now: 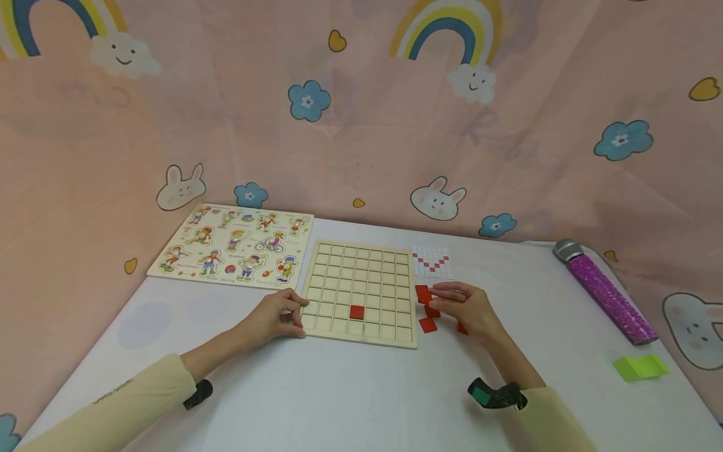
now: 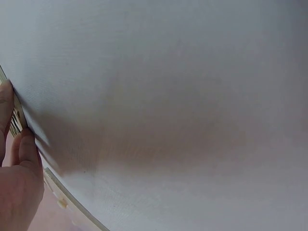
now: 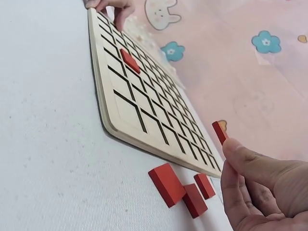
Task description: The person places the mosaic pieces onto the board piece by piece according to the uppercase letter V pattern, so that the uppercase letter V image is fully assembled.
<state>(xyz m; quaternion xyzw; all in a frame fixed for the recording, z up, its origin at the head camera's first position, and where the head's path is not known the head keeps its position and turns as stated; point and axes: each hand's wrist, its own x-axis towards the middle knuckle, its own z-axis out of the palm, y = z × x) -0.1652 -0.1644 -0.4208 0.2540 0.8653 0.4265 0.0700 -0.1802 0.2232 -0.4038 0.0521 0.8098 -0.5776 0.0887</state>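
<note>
- The left hand (image 1: pixel 277 317) is gripping the grid board (image 1: pixel 359 274) by its edge.
- The right hand (image 1: pixel 469 309) is pinching a red tile (image 3: pixel 219 131).
- A red square (image 1: pixel 357 312) is sitting in a lower cell.
- Loose red pieces (image 1: pixel 428 325) are lying beside the board.

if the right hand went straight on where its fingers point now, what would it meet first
Likely the grid board: the right hand points across toward its right edge, leading with the red tile it pinches. Depth is unclear: it might brush a loose red tile first or pass above.
</note>
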